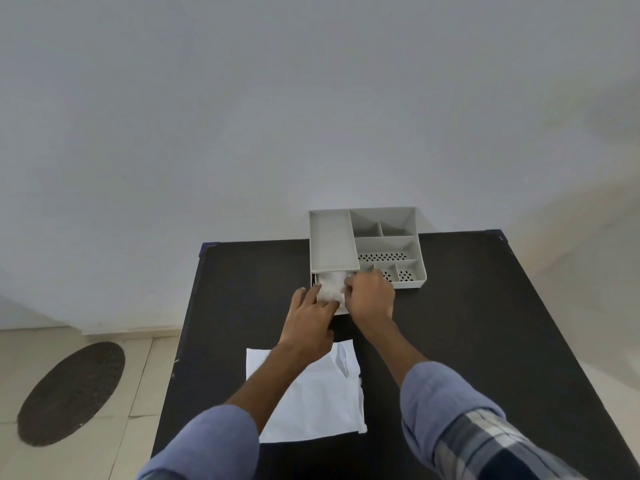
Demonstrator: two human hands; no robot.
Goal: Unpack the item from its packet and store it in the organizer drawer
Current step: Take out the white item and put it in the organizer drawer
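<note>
Both hands meet at the open drawer (341, 308) of the organizer (367, 247). The right hand (370, 294) pinches the white item (330, 287), seemingly inside it; the left hand (311, 311), fingers loose, touches its near edge. The empty packet (311, 403) lies nearer the person.

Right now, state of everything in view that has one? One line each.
organizer drawer: pulled open toward the person.
white item: unpacked, lying in the open drawer, both hands on it.
packet: flat on the table, looks empty, near end open.
organizer: top compartments look empty.
left hand: at the drawer's left edge, fingers touching the item.
right hand: closed on the item.
</note>
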